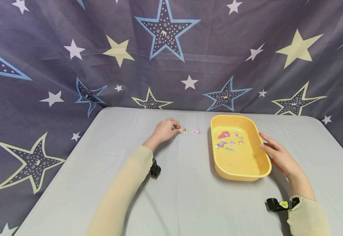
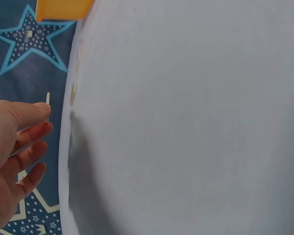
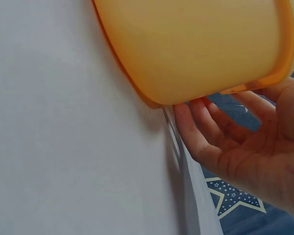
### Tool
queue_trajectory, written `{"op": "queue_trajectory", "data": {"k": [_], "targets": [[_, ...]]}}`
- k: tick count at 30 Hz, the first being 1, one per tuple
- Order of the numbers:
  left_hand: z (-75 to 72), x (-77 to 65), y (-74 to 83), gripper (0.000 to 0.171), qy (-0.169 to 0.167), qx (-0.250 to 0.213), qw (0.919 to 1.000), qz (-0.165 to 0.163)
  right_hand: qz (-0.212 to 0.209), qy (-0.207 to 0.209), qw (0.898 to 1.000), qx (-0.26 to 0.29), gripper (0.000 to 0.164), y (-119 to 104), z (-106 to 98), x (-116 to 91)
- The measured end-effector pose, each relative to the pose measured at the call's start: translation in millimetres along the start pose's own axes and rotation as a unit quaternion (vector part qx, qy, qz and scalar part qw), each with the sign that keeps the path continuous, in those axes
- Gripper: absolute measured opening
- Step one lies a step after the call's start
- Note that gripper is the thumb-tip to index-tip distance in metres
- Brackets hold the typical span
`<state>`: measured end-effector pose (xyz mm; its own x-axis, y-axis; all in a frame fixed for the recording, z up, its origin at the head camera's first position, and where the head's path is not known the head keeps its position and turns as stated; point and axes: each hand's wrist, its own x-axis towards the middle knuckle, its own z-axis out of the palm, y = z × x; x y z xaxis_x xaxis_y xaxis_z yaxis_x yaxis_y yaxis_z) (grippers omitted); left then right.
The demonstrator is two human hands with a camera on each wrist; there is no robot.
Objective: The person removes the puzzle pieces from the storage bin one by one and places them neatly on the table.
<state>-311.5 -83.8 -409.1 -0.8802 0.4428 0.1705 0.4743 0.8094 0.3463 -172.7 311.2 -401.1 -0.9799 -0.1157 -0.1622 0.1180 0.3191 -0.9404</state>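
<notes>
Two small printed cutouts, one red-and-green (image 1: 185, 130) and one pink (image 1: 195, 131), lie near each other on the grey bench (image 1: 195, 203). Just beside them, the left hand (image 1: 165, 130) pinches a thin flat piece (image 2: 48, 98) between thumb and fingers. The right hand (image 1: 282, 160) rests loosely extended fingers against the yellow tray (image 1: 248, 160), where several colourful cutouts (image 1: 224, 134) lie. A yellow-green label (image 1: 283, 205) on the black wrist device (image 1: 274, 205) bears dark marks too small to read.

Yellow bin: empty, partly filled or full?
Partly filled. In the head view, small colorful cutouts lie on the floor of the yellow bin, toward its far end; the near end is bare.
</notes>
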Motion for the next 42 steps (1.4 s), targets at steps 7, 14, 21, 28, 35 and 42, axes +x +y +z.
{"op": "queue_trajectory", "data": {"k": [7,14,21,28,35,42], "targets": [[2.3,1.2,-7.1,0.014,-0.028,0.006,0.9992,-0.029,-0.007,-0.004,1.000,0.002,0.061,0.8,0.5,-0.3],[6.4,2.8,-9.7,0.012,-0.032,0.013,0.9985,-0.042,-0.007,-0.002,1.000,0.004,0.060,-0.2,-1.4,0.7],[10.8,3.0,-10.1,0.011,-0.033,-0.002,0.9980,-0.055,0.003,-0.003,1.000,0.001,0.061,-0.1,-1.2,0.6],[12.0,2.6,-11.5,0.012,-0.025,-0.003,0.9983,-0.052,0.003,-0.002,1.000,0.004,0.061,-0.2,-0.4,2.0],[11.4,3.1,-8.4,0.015,-0.022,0.000,0.9981,-0.058,0.000,-0.001,1.000,0.004,0.061,-0.6,-0.3,1.9],[11.5,3.6,-6.2,0.019,-0.033,0.018,0.9976,-0.058,-0.003,-0.001,1.000,0.003,0.061,-1.0,0.0,-0.1]]}}
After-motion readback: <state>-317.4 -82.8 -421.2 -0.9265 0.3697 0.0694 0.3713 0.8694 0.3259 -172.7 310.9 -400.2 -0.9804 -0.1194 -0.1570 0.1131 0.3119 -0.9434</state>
